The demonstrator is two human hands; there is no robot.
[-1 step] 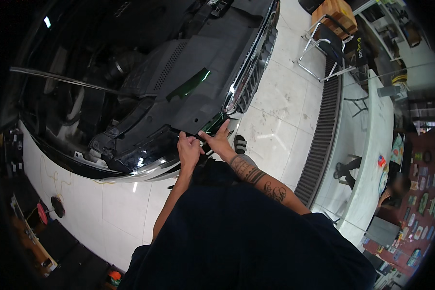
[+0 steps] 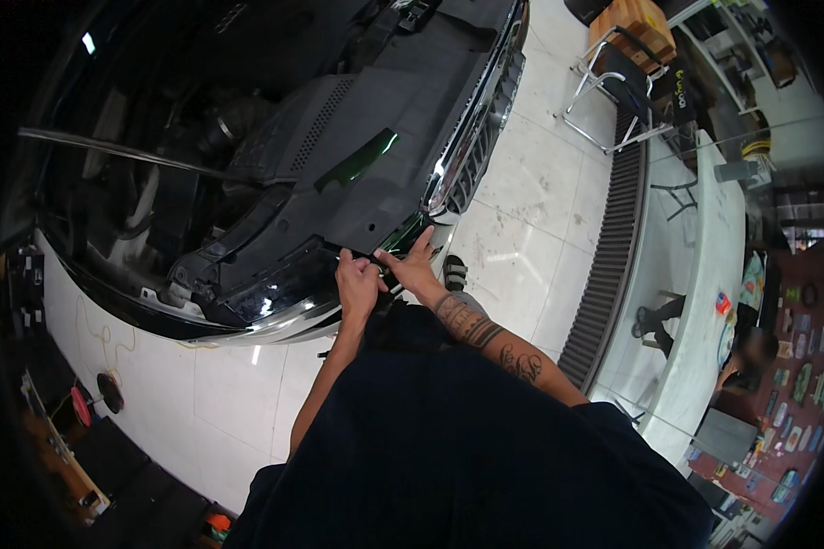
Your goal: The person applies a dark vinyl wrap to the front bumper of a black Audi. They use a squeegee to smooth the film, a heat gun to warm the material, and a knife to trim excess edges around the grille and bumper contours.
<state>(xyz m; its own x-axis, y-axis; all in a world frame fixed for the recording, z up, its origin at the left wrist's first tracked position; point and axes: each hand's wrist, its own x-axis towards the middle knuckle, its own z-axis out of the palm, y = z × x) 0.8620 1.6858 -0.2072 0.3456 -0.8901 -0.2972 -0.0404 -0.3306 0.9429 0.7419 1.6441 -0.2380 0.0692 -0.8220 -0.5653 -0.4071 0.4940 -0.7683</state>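
Fingers of the left hand (image 2: 358,282) are bent at the near front corner of the car (image 2: 229,258); any grasp cannot be determined. Beside it, the right hand (image 2: 414,271) has thumb and forefinger spread; its hold likewise cannot be told. A glossy green strip (image 2: 357,163) lies on the black cover (image 2: 412,101).

Head-worn fisheye — looks down from above onto the car (image 2: 302,156).
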